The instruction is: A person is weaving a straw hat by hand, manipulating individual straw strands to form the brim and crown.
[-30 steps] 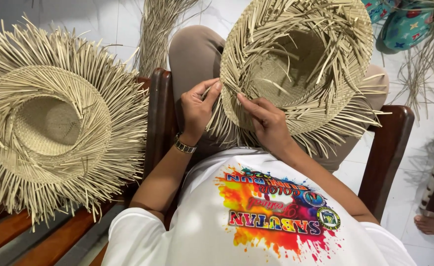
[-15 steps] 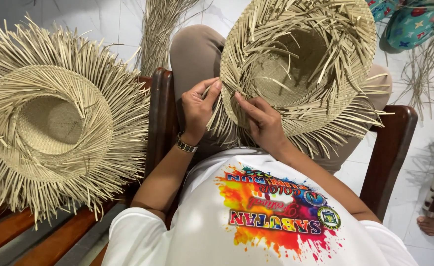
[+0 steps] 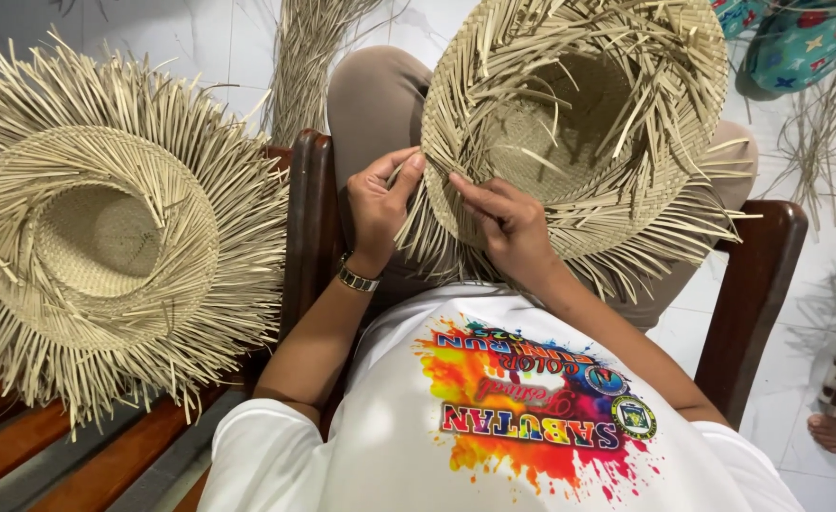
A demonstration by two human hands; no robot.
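Left hand (image 3: 377, 204): grip pinched shut on loose straw strips (image 3: 416, 213) | Right hand (image 3: 506, 220): fingertips pressed to the brim, grip not shown closed | Unfinished straw hat (image 3: 579, 123): held on the lap | Advice: strips are best kept taut and flat | Second straw hat (image 3: 105, 246): laid on the wooden table (image 3: 86, 465), left.

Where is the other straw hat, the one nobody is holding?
In the head view the second straw hat lies crown-down on the wooden bench, left of the chair's armrest and the left hand.
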